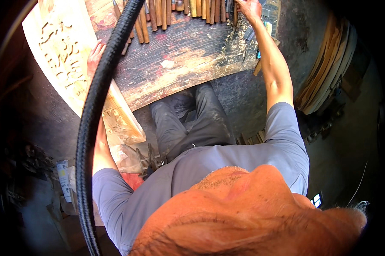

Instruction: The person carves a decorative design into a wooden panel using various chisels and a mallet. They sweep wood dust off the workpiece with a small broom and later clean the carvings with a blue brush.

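Observation:
A pale wooden board (79,32) with carved, curling relief lies along the left side of the workbench. My left hand (94,55) rests on its right edge, fingers stretched out and holding nothing; the black cable hides part of this hand. At the far right of the bench, my right hand (248,9) reaches to the row of carving tools. Its fingers are pinched at a slim dark-handled chisel (235,18), though the picture's top edge cuts off the tips. Several wooden-handled chisels (158,15) lie side by side left of it.
A thick black braided cable (100,91) crosses the view at left. Wood chips and a brush (268,28) lie near my right forearm on the worn workbench (179,59). Curved wooden pieces (328,64) are stacked at right. A white tube (64,181) stands at lower left.

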A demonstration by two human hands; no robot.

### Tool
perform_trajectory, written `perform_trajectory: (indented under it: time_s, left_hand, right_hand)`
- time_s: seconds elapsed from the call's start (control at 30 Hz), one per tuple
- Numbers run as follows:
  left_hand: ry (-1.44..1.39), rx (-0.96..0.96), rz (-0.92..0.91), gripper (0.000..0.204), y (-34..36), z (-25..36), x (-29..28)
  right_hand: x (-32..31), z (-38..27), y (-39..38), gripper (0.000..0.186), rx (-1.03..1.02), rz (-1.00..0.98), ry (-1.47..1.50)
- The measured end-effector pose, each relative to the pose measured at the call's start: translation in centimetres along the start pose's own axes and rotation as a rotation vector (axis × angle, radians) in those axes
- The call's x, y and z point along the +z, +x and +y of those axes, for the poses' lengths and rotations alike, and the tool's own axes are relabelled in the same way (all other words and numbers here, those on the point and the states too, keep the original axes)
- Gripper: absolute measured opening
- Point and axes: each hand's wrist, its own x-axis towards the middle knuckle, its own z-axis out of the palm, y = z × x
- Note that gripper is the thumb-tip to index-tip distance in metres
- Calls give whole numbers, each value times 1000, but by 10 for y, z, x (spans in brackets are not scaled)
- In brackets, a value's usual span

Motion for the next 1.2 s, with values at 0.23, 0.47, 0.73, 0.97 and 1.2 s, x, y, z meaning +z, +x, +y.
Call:
perform_trajectory:
  time_s: [0.23,0.47,0.73,0.97,1.2]
  left_hand:
    - [-13,3,10,27,7,2,6]
    - [16,-22,-12,27,-12,-5,-2]
    - [-21,3,9,26,8,1,15]
    - [26,-37,-23,25,-20,-11,-2]
    - [-5,-48,18,25,-9,-6,5]
  right_hand:
    - [-16,56,9,24,-256,253,-75]
    - [-37,107,-34,37,346,151,-173]
    - [-70,201,-91,33,579,236,-352]
    - [-18,153,-83,51,623,131,-574]
    - [-36,167,-83,49,712,67,-508]
